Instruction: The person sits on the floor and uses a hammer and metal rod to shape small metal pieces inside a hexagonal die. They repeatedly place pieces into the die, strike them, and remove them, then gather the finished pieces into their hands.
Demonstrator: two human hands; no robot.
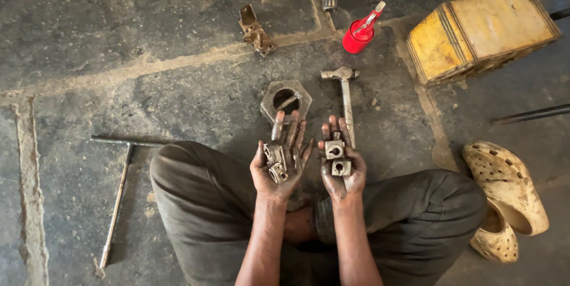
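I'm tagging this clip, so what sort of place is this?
Probably a repair workshop floor: stained concrete floor, a hammer, a T-handle wrench and a red oil can lie around.

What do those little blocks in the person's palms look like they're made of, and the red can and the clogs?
The blocks in the left hand and right hand look like steel: grey, dull sheen, grimy, with bored holes. The red can seems painted metal or plastic; its gloss leaves that open. The clogs look like moulded foam or rubber: cream, perforated, dirt-stained.
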